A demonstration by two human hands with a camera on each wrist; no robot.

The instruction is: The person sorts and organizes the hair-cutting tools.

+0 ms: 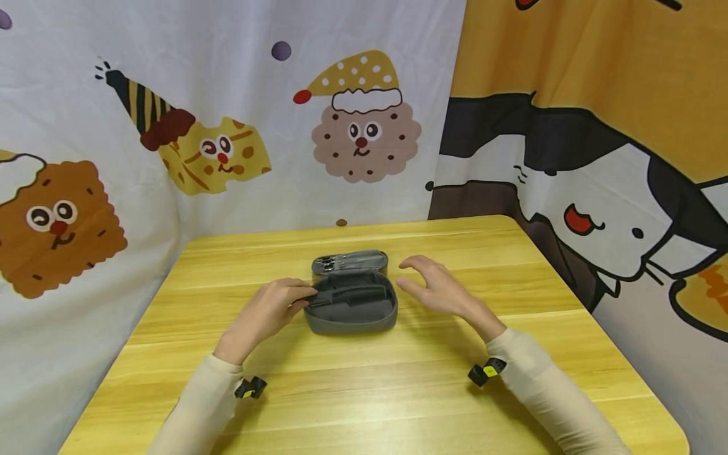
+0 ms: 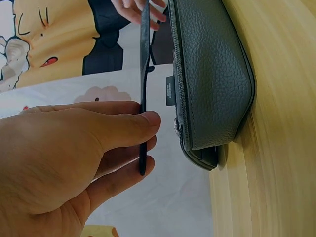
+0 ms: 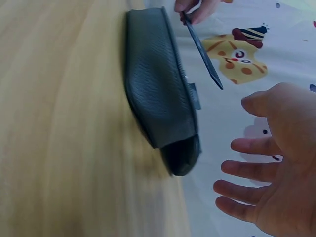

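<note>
My left hand (image 1: 270, 309) pinches the narrow end of a thin, flat black comb (image 1: 358, 294) between thumb and fingers. In the left wrist view the comb (image 2: 144, 64) is seen edge-on, raised above the case, so its teeth cannot be made out. Below it on the table stands a grey textured zip case (image 1: 351, 327), its lid (image 1: 364, 259) folded back behind it. Small metal grooming tools (image 1: 327, 263) sit in the lid. Just right of the case my right hand (image 1: 440, 289) hovers with fingers spread and thumb apart, holding nothing. The comb partly hides the case's inside.
The case stands on a yellow wood-grain table (image 1: 352, 392) with rounded corners. A printed cloth (image 1: 227, 38) with cartoon figures hangs behind the table's far edge, and more cloth (image 1: 597, 139) hangs along the right side. Each sleeve bears a small black wrist device (image 1: 486, 371).
</note>
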